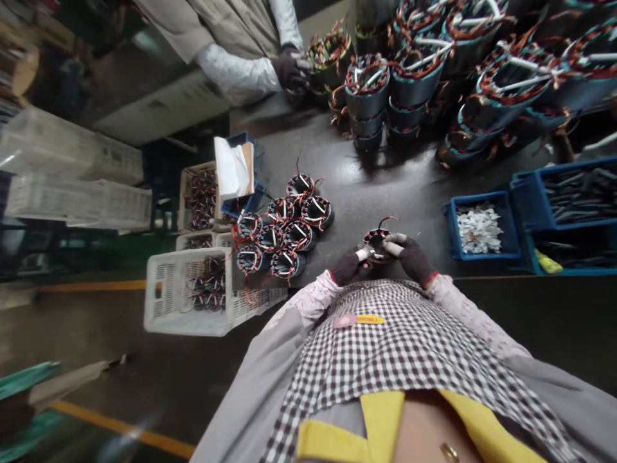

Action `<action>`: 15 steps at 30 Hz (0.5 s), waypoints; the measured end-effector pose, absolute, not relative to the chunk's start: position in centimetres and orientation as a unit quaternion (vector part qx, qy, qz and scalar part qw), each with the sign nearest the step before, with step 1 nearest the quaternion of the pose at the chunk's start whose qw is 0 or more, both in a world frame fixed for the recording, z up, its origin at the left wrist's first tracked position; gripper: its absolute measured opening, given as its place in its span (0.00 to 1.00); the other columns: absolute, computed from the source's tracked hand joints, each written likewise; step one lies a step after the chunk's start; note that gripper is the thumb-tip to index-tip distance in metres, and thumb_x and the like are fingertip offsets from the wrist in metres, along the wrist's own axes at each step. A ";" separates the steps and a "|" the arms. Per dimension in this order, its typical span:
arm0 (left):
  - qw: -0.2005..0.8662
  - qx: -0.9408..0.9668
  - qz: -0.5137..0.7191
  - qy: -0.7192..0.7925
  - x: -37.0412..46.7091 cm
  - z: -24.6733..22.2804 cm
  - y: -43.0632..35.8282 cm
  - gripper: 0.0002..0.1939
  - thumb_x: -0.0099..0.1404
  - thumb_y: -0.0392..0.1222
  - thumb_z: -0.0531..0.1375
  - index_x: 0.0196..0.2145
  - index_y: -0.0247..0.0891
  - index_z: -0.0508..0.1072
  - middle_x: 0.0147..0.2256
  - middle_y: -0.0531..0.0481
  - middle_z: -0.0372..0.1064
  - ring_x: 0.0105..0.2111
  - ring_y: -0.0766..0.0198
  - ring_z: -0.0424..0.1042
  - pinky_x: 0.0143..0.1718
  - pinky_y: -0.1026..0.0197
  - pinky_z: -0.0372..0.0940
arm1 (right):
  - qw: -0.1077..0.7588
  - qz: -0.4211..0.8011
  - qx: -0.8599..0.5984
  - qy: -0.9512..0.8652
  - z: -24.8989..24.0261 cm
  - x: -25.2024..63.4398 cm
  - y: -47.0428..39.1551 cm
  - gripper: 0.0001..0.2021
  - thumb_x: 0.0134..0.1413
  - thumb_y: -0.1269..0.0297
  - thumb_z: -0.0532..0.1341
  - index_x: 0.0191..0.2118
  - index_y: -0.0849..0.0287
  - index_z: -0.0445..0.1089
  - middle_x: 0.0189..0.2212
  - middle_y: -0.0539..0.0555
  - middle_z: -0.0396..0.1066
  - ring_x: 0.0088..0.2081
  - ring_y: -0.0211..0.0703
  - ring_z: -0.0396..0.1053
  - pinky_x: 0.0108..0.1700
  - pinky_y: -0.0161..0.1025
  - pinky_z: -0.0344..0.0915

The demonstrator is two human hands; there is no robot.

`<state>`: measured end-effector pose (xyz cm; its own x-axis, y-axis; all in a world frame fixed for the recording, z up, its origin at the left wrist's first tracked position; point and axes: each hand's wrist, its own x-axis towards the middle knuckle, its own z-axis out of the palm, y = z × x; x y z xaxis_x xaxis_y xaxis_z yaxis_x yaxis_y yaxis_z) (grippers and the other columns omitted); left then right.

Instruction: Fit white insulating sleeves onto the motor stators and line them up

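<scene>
A small wire-wound ring (376, 239) with copper-coloured wires round its rim sits at the table's near edge, in front of the checked apron. My left hand (351, 263), in a dark glove with pale fingertips, is closed on its left side. On the ring's right rim, my right hand (409, 254), gloved the same way, has its fingers closed too. A loose reddish wire sticks up from the ring's far side. Left of my hands stands a group of several similar wound rings (284, 233) with white strips across them.
Taller stacks of wound cylinders (367, 96) fill the table's far right. A co-worker's gloved hand (292, 69) touches one at the far side. Blue bins (518, 241) stand at the right. White crates (161, 292) and a box with white paper (234, 168) are at the left.
</scene>
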<state>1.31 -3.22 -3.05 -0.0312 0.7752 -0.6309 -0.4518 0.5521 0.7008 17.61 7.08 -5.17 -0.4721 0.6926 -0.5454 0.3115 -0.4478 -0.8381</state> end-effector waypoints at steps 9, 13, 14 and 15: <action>0.747 0.109 0.425 0.500 2.5 -2.9 -3.6 0.16 0.69 0.55 0.65 0.43 0.38 0.76 0.25 0.51 0.65 0.23 0.70 0.58 0.23 0.66 0.54 | 0.082 0.734 -0.389 -0.550 -0.5 18.1 6.3 0.17 0.51 0.48 0.72 0.39 0.55 0.81 0.38 0.53 0.82 0.40 0.50 0.78 0.47 0.46 0.76; 0.678 0.171 0.388 0.601 0.8 -2.9 -3.7 0.17 0.66 0.52 0.68 0.44 0.35 0.76 0.39 0.42 0.77 0.35 0.62 0.75 0.39 0.60 0.71 | 0.113 0.647 -0.477 -0.584 -1.6 21.3 7.1 0.17 0.56 0.46 0.68 0.41 0.56 0.78 0.33 0.55 0.80 0.35 0.50 0.77 0.45 0.49 0.76; 0.633 0.195 0.369 0.652 0.1 -3.3 -3.6 0.20 0.67 0.55 0.67 0.46 0.35 0.77 0.40 0.41 0.78 0.37 0.61 0.76 0.41 0.58 0.72 | 0.124 0.600 -0.526 -0.590 -2.1 22.7 7.7 0.18 0.60 0.46 0.64 0.43 0.55 0.79 0.34 0.57 0.80 0.36 0.51 0.78 0.45 0.49 0.76; 0.584 0.218 0.344 0.702 -0.6 -3.8 -3.4 0.22 0.70 0.58 0.64 0.48 0.35 0.77 0.41 0.41 0.78 0.36 0.60 0.77 0.41 0.56 0.73 | 0.131 0.542 -0.580 -0.594 -2.6 24.2 8.6 0.19 0.64 0.46 0.60 0.47 0.54 0.79 0.37 0.60 0.81 0.39 0.53 0.80 0.46 0.49 0.76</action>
<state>-0.56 -3.44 -3.82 -0.2239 0.7078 -0.6700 -0.0963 0.6680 0.7379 24.18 8.64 -2.62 -0.2935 0.8308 -0.4729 0.5474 -0.2595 -0.7956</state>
